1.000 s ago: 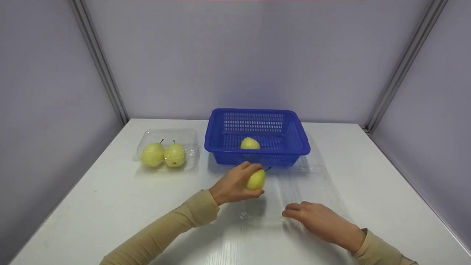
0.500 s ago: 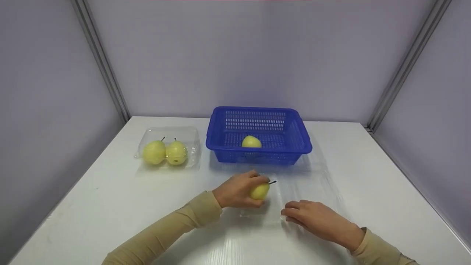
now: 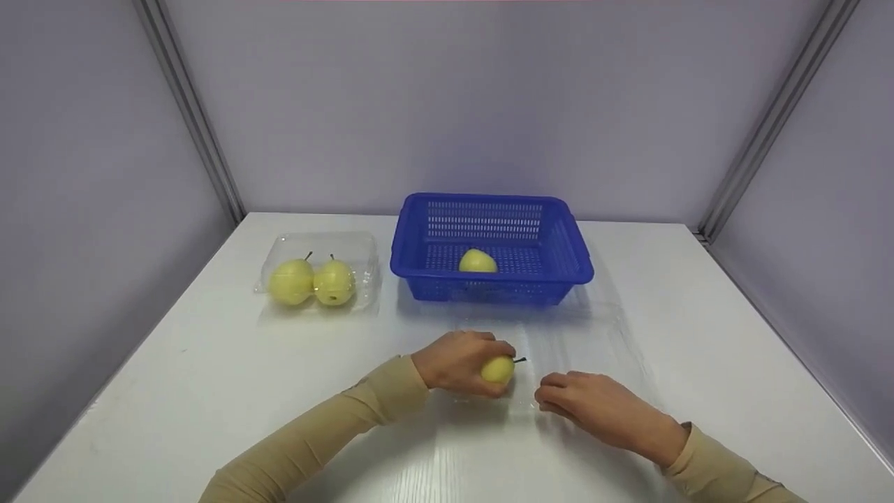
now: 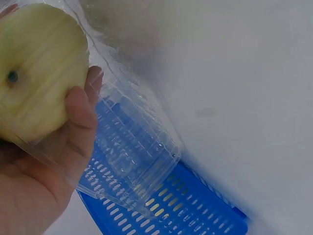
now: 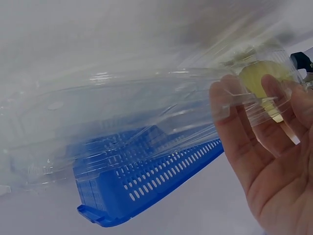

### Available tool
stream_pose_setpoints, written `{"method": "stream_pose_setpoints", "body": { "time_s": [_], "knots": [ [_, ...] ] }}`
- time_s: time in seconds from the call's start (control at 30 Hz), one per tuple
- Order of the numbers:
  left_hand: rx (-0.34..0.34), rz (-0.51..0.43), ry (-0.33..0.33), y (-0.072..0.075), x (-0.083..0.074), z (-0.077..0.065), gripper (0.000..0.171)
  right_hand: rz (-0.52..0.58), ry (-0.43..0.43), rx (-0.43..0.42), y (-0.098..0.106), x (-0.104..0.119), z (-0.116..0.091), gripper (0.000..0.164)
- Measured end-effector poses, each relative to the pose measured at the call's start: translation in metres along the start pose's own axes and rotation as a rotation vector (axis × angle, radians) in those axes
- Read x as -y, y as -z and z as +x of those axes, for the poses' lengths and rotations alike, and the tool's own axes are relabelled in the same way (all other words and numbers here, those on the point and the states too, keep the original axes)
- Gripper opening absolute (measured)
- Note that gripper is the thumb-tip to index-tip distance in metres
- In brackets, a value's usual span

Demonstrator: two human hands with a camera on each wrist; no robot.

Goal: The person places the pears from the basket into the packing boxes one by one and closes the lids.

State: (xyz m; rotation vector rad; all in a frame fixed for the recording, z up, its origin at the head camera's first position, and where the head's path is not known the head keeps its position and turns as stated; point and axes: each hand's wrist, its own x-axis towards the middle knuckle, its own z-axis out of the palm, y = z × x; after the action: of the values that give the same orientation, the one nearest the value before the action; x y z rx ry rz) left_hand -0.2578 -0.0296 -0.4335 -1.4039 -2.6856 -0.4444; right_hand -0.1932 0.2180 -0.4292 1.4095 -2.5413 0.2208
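Note:
My left hand (image 3: 464, 363) grips a yellow-green pear (image 3: 497, 369) by its sides, its dark stem pointing right in the head view. The pear is low over the left half of a clear plastic clamshell box (image 3: 587, 349) that lies open on the table. Whether it touches the box's floor cannot be told. In the left wrist view, the pear (image 4: 44, 73) shows its dark blossom end beside clear plastic. My right hand (image 3: 604, 409) holds the box's near edge with bent fingers; the right wrist view shows these fingers (image 5: 234, 132) against the plastic.
Behind the open box stands a blue slotted basket (image 3: 489, 277) with a pear (image 3: 478, 262) inside. At the left, a second clear box (image 3: 360, 244) contains two pears (image 3: 313, 283). Pale walls (image 3: 447, 105) enclose the white table (image 3: 174, 391) at the back and sides.
My left hand has brought the pear down and toward me, slightly to the right, into the open box's left half. My right hand stays at the box's near edge. The head view has tilted slightly.

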Motion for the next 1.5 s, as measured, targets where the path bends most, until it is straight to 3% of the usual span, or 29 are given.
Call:
{"method": "stream_pose_setpoints", "body": {
  "time_s": [0.27, 0.5, 1.07, 1.5],
  "knots": [
    [0.056, -0.017, -0.011, 0.002, -0.003, -0.005, 0.046, -0.003, 0.026, -0.030, -0.001, 0.001, 0.001, 0.008],
    [0.048, -0.016, -0.009, 0.001, -0.003, -0.011, 0.044, -0.003, 0.065, -0.048, -0.003, 0.002, 0.005, 0.009],
    [0.015, -0.064, -0.077, -0.002, -0.005, -0.003, 0.035, -0.014, 0.039, -0.033, -0.002, -0.001, 0.004, 0.008],
    [0.042, -0.036, -0.097, 0.000, -0.004, 0.003, 0.044, -0.003, 0.067, -0.054, -0.002, -0.003, 0.002, 0.008]
  ]
}}
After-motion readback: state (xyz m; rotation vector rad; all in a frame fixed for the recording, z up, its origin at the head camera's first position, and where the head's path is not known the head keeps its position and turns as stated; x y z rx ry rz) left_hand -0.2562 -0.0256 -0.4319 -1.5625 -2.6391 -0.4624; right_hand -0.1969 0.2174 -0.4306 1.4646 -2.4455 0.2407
